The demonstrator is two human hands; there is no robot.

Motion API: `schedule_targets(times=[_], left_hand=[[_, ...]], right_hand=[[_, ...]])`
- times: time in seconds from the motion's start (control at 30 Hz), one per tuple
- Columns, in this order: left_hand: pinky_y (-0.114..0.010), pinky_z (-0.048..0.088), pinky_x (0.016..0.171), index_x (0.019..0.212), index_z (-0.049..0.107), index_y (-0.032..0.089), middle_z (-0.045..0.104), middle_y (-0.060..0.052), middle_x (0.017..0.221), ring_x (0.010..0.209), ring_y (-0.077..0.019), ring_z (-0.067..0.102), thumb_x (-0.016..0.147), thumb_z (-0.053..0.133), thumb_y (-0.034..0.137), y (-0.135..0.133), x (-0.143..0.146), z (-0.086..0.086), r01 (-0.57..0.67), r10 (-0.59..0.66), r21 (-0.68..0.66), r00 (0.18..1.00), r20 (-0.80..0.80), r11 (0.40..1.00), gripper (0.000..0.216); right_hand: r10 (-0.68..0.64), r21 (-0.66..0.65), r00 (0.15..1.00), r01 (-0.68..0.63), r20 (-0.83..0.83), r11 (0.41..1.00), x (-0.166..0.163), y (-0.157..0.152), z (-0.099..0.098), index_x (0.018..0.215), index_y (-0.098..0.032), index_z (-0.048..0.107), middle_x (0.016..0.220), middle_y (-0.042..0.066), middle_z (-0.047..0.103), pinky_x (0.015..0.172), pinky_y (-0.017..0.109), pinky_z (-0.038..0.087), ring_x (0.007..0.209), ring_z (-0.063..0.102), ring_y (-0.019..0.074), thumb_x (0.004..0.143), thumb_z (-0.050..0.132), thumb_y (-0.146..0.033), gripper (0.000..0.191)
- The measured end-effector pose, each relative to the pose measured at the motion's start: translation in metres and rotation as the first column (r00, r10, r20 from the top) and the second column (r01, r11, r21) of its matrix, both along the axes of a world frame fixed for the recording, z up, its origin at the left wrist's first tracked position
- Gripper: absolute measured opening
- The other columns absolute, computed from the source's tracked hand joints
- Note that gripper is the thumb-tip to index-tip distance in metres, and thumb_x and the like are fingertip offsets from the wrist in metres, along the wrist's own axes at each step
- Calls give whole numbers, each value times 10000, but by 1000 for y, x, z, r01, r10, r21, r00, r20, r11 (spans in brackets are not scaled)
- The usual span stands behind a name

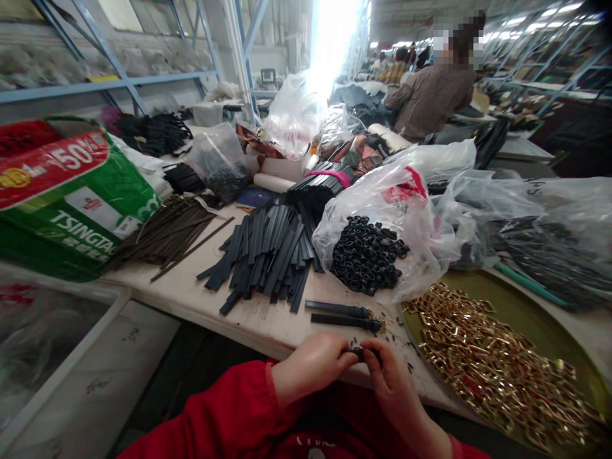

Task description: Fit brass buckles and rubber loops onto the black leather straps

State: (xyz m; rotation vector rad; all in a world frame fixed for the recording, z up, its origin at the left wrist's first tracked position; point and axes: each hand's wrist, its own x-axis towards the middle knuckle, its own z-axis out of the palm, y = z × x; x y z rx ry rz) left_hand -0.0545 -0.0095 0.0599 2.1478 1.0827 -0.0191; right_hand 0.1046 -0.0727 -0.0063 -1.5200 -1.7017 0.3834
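At the table's front edge, my left hand [313,363] and my right hand [393,376] meet with fingertips pinched on a small black strap [355,352]. Most of that strap is hidden by the fingers. Just beyond them lie two black straps [340,320] with gold-coloured ends, side by side. A fanned pile of flat black strips [270,245] spreads to the left of these. Behind my right hand, an open clear plastic bag [418,223] holds many small black loops [368,255]. Gold metal buckles [488,350] are heaped on a round tray [540,319] at my right.
Thin brown strips [165,236] lie at left beside a green and red bag [62,210]. Tiny dark scraps dot the table [272,328] near my hands. Further bags and a pink-banded bundle [325,178] stand behind. A person [433,95] stands at the back right.
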Motion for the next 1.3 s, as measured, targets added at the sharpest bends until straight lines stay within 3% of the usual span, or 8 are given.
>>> schedule_targets(times=[0.23, 0.43, 0.67, 0.87, 1.03, 1.1, 1.17, 1.3], left_hand=[[-288, 437, 610, 841, 651, 150, 690, -115, 789, 719, -234, 635, 869, 338, 298, -17, 11, -2, -16, 16, 26, 1000, -6, 1000, 348], [-227, 372, 509, 779, 658, 156, 667, -55, 663, 621, -175, 606, 845, 404, 305, -14, 4, 2, 46, -39, -72, 994, 98, 996, 302], [-238, 385, 561, 813, 667, 160, 690, -66, 762, 689, -187, 610, 830, 441, 305, -22, 2, 3, -14, 10, 32, 992, 125, 999, 269], [-249, 406, 592, 836, 668, 160, 692, -75, 776, 708, -199, 618, 827, 446, 299, -28, 10, -9, -42, 36, 93, 997, 67, 995, 262], [-248, 432, 680, 875, 658, 190, 673, -61, 839, 783, -184, 612, 873, 396, 382, 16, -8, -1, -41, 38, 295, 999, 14, 955, 325], [-241, 431, 748, 907, 637, 197, 645, -61, 900, 834, -169, 600, 883, 383, 386, 48, -24, 9, -165, 240, 513, 967, -83, 842, 318], [-307, 432, 783, 1002, 587, 145, 600, -123, 988, 908, -216, 583, 901, 331, 287, 81, -41, 15, -252, 383, 581, 917, -113, 774, 310], [-385, 447, 760, 1035, 527, 73, 546, -193, 1021, 941, -285, 576, 861, 332, 141, 125, -56, 2, -305, 499, 609, 849, -175, 732, 270]], right_hand=[[10, 22, 1000, -9, -13, 1000, 1, -12, 1, 897, -216, 538, 745, 21, 642, 573, 237, 507, 653, 624, 152, 879, 406, -247, 137], [-1, 11, 1000, 1, -14, 1000, 2, -19, 5, 937, -213, 528, 777, 25, 643, 588, 245, 510, 675, 625, 155, 874, 418, -246, 131], [-38, 22, 999, 38, 7, 999, -6, -22, 6, 942, -208, 525, 809, 44, 650, 620, 274, 511, 714, 631, 172, 884, 394, -284, 162], [-80, -5, 997, 80, -2, 997, -9, -22, -5, 937, -201, 523, 818, 57, 650, 641, 290, 501, 735, 624, 178, 896, 355, -300, 199], [-98, -83, 988, 109, 121, 991, 4, 10, -13, 918, -179, 552, 825, 75, 648, 667, 344, 473, 753, 605, 214, 881, 377, -336, 238], [-129, -86, 975, 146, 180, 985, 9, 24, -17, 888, -170, 565, 813, 82, 639, 690, 363, 457, 763, 587, 224, 876, 384, -337, 246], [-150, -66, 966, 168, 212, 984, 13, 33, -19, 864, -168, 570, 811, 82, 622, 712, 367, 440, 778, 564, 224, 874, 389, -324, 239], [-172, -61, 968, 186, 180, 981, 13, 35, -19, 827, -181, 564, 817, 66, 575, 741, 351, 417, 811, 519, 210, 878, 395, -312, 220]])
